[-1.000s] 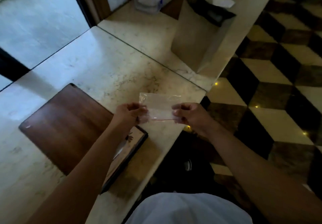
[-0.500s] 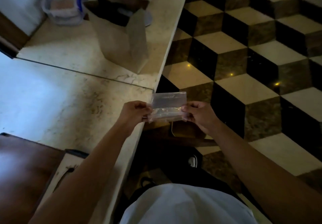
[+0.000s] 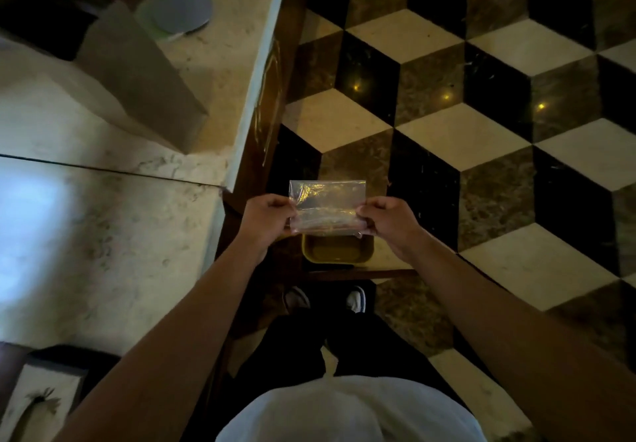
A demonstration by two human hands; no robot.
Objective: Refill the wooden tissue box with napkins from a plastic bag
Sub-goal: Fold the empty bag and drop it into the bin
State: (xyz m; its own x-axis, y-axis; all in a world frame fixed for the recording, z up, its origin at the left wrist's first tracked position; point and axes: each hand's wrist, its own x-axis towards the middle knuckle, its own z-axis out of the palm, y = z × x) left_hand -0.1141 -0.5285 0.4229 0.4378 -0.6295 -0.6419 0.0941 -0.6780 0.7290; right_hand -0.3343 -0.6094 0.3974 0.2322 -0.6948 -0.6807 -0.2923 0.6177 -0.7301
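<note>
Around the grip: a yellowish bin point(image 3: 337, 250) sits on the floor directly under the held bag, its rim partly hidden by the bag's lower edge; two shoes point(image 3: 356, 298) show below it, nearer the body; a patterned floor point(image 3: 430, 125) of pale, brown and black tiles spreads beyond and to the right of the grip
Left of the grip: the marble counter point(image 3: 113, 235) runs along that side, its edge just beside the left hand; further along it, beyond the grip and well apart, stands a paper bag point(image 3: 137, 73) with a grey round disc point(image 3: 179, 7) behind it
Wooden tissue box: only a corner of what appears to be the box point(image 3: 38, 397) shows on the counter, far down-left of the grip, near the left elbow; too cropped to tell whether it is open
In the way: nothing lies between the hands and the bin; the counter edge is close by the left knuckles
Plastic bag point(image 3: 327, 207): clear, flat, looks empty, stretched between the two hands over the bin, off the counter
Left hand point(image 3: 268, 216): fingers curled, pinching the bag's left edge; forearm reaching straight out from the body
Right hand point(image 3: 387, 219): fingers curled likewise, pinching the bag's right edge; forearm angled in from the right; both hands level with each other
</note>
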